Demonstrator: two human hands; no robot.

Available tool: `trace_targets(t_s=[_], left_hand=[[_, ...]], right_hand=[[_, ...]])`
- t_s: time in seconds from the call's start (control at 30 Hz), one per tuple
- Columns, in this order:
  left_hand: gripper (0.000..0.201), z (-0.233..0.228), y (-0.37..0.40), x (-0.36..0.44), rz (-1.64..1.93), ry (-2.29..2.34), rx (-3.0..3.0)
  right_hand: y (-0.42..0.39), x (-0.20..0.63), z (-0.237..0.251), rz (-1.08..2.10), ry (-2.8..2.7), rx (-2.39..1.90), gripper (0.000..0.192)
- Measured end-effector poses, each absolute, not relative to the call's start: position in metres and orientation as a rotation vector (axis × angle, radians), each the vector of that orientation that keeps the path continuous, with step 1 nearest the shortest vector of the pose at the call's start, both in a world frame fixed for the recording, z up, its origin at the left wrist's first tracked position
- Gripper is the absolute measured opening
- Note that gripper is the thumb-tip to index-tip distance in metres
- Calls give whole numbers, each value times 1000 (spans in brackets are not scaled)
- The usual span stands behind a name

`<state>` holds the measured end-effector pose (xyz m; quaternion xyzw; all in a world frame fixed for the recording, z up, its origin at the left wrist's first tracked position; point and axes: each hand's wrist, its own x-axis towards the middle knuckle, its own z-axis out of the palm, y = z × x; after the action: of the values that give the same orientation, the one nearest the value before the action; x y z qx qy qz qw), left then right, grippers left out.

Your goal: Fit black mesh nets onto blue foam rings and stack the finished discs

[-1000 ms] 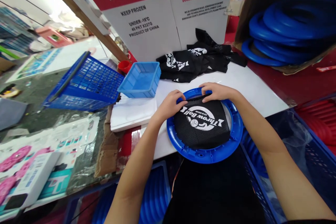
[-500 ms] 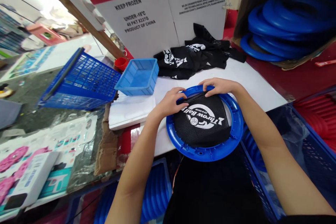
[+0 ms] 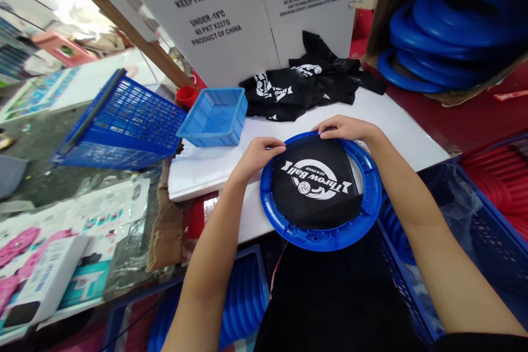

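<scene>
We see small blue tray (image 3: 214, 115) on white board (image 3: 206, 168), red cup (image 3: 186, 96) just behind it. Blue basket (image 3: 124, 124) tilted at left. Black nets (image 3: 305, 88) heaped before white carton (image 3: 231, 16). Blue rings (image 3: 449, 33) stacked at right in brown box. Red rings (image 3: 501, 181) in crate lower right. Printed cards (image 3: 53, 231) and plastic wrap lower left.
</scene>
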<state>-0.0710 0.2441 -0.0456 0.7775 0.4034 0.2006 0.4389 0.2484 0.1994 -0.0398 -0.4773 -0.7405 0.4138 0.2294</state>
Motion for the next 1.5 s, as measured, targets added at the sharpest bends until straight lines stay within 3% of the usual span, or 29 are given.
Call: trace_targets(t_s=[0.57, 0.83, 1.0, 1.3, 1.5], left_hand=[[14, -60, 236, -61, 712, 1097, 1735], [15, -58, 235, -59, 712, 1099, 1645], [7, -60, 234, -54, 715, 1108, 1814], [15, -59, 231, -57, 638, 1073, 1991], [21, -59, 224, -55, 660, 1008, 2266]], right_hand=[[202, 248, -47, 1054, -2048, -1364, 29], [202, 252, -44, 1161, -2052, -1297, 29], [201, 253, -40, 1177, -2093, -1320, 25], [197, 253, -39, 1366, -1939, -1248, 19], [195, 250, -37, 1348, -1903, -1247, 3]])
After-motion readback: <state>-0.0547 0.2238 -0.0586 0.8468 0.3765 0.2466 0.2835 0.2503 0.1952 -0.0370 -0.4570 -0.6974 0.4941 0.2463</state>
